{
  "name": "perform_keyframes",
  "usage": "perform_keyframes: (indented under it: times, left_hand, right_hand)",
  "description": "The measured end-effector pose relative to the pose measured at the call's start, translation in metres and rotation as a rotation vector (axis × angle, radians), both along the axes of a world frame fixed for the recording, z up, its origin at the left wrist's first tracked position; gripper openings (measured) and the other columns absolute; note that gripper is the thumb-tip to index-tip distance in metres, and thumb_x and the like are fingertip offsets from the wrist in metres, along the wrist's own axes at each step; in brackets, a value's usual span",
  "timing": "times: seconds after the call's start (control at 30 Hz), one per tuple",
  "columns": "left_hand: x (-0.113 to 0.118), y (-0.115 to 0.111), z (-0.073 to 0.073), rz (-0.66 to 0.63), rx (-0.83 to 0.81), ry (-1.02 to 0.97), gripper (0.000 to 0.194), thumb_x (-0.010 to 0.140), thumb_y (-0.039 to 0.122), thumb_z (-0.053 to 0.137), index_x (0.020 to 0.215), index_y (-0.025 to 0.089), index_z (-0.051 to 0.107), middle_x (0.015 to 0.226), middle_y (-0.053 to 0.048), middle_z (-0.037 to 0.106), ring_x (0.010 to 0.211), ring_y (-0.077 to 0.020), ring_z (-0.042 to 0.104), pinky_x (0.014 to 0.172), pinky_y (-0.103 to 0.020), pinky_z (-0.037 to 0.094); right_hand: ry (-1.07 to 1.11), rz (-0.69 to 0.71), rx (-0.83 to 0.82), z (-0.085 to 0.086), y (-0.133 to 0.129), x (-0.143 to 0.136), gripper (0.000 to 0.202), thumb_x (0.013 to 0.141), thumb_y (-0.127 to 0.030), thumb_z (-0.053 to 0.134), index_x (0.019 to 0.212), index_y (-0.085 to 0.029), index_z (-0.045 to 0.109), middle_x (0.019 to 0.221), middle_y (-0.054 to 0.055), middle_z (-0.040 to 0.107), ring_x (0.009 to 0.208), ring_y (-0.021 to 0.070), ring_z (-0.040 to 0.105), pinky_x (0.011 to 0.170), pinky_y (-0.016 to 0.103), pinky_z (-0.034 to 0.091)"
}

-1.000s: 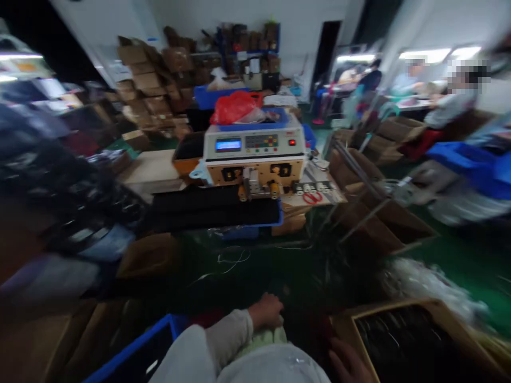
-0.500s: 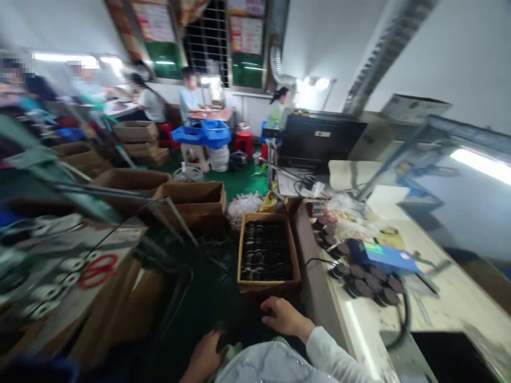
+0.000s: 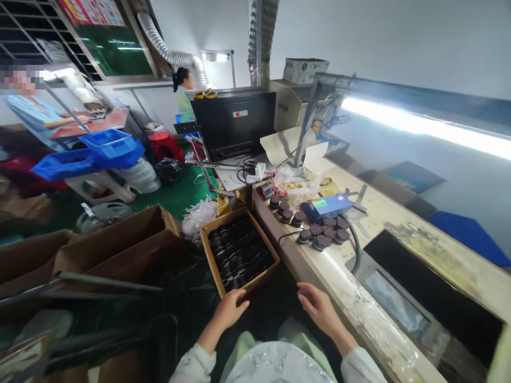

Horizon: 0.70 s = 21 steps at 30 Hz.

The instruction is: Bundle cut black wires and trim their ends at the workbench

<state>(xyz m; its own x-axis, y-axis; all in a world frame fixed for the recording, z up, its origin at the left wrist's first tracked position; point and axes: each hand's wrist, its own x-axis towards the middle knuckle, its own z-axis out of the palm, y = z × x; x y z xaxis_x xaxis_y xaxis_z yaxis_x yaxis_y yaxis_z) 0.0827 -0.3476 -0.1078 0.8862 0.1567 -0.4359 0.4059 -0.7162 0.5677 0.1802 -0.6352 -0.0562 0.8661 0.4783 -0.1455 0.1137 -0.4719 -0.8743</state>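
Note:
My left hand [image 3: 231, 310] is open at the near edge of a cardboard box [image 3: 272, 267] on the floor, thumb and fingers apart, with nothing in it. Rows of dark round parts [image 3: 239, 250] fill that box. My right hand [image 3: 317, 304] is open and empty, beside the bench's front edge, with fingers slightly curled. On the worktable [image 3: 339, 276] to the right lies a cluster of dark round pieces [image 3: 322, 234], next to a blue box [image 3: 327, 206].
Two large cardboard boxes [image 3: 120, 247] stand at the left. Blue bins [image 3: 107, 143] and a red stool [image 3: 166, 144] are farther back. A black cabinet [image 3: 235, 125] borders the worktable, and a lit lamp [image 3: 419, 125] hangs above it. Two people sit behind.
The view has turned right. My left hand has risen from near my lap to the box's near edge. My right hand now appears farther right, closer to the bench.

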Motion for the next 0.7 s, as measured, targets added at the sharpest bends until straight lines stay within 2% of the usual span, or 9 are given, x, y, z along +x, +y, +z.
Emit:
perform_keyframes:
  times: [0.07,0.13,0.27,0.33,0.4,0.5,0.63,0.7]
  left_hand:
    - [0.03,0.002,0.009,0.046,-0.046,-0.106,0.032,0.081,0.029,0.058,0.112,0.019,0.064,0.11,-0.006,0.069,0.104,-0.0192,0.064,0.095,-0.031,0.048]
    - [0.07,0.006,0.028,0.086,-0.025,-0.234,0.03,0.082,0.03,0.059,0.109,0.019,0.065,0.107,-0.006,0.07,0.101,-0.019,0.064,0.094,-0.032,0.05]
    - [0.17,0.012,0.086,0.122,0.163,-0.504,0.026,0.082,0.029,0.062,0.105,0.018,0.065,0.101,-0.006,0.07,0.096,-0.0194,0.064,0.092,-0.034,0.05]
    - [0.221,0.01,0.113,0.107,0.295,-0.549,0.029,0.084,0.03,0.061,0.109,0.017,0.063,0.104,-0.007,0.069,0.097,-0.0181,0.063,0.091,-0.031,0.048]
    - [0.267,0.007,0.132,0.114,0.353,-0.546,0.035,0.084,0.034,0.061,0.113,0.016,0.062,0.107,-0.008,0.068,0.101,-0.0189,0.061,0.093,-0.03,0.046]
    - [0.319,0.001,0.144,0.131,0.438,-0.505,0.038,0.082,0.037,0.063,0.113,0.014,0.062,0.11,-0.011,0.065,0.107,-0.0234,0.056,0.095,-0.033,0.043]
    - [0.363,0.0,0.139,0.109,0.53,-0.441,0.036,0.08,0.037,0.064,0.109,0.016,0.064,0.113,-0.013,0.062,0.113,-0.0277,0.05,0.094,-0.035,0.041]
    - [0.381,0.002,0.136,0.069,0.555,-0.415,0.038,0.079,0.038,0.065,0.11,0.017,0.063,0.116,-0.013,0.06,0.115,-0.0284,0.049,0.095,-0.036,0.04]
  right_hand:
    - [-0.002,-0.128,0.009,0.001,-0.026,0.004,0.04,0.087,-0.043,0.049,0.112,-0.015,0.061,0.086,0.007,0.068,0.066,0.0175,0.06,0.062,0.029,0.051]
    - [0.007,-0.238,0.0,0.0,-0.05,0.009,0.044,0.085,-0.049,0.05,0.11,-0.015,0.062,0.078,0.005,0.066,0.06,0.0171,0.058,0.056,0.029,0.049]
    - [0.076,-0.333,0.033,-0.008,-0.085,0.016,0.047,0.08,-0.054,0.053,0.103,-0.015,0.064,0.073,0.003,0.065,0.054,0.0162,0.056,0.05,0.028,0.046]
    - [0.138,-0.352,0.065,-0.013,-0.093,0.017,0.048,0.078,-0.056,0.053,0.102,-0.016,0.064,0.07,0.002,0.064,0.052,0.0167,0.056,0.045,0.027,0.045]
    - [0.182,-0.361,0.099,-0.017,-0.097,0.018,0.049,0.077,-0.058,0.053,0.102,-0.017,0.064,0.068,0.002,0.063,0.049,0.0167,0.055,0.042,0.027,0.044]
    - [0.217,-0.341,0.132,-0.023,-0.101,0.019,0.048,0.076,-0.058,0.056,0.101,-0.018,0.066,0.067,0.002,0.064,0.047,0.0159,0.055,0.043,0.027,0.046]
    - [0.279,-0.341,0.149,-0.033,-0.103,0.02,0.049,0.074,-0.058,0.058,0.102,-0.02,0.068,0.071,0.004,0.069,0.049,0.0187,0.06,0.039,0.027,0.047]
    - [0.251,-0.39,0.144,-0.037,-0.103,0.021,0.047,0.073,-0.059,0.058,0.097,-0.02,0.07,0.075,0.005,0.071,0.054,0.0213,0.064,0.039,0.027,0.049]
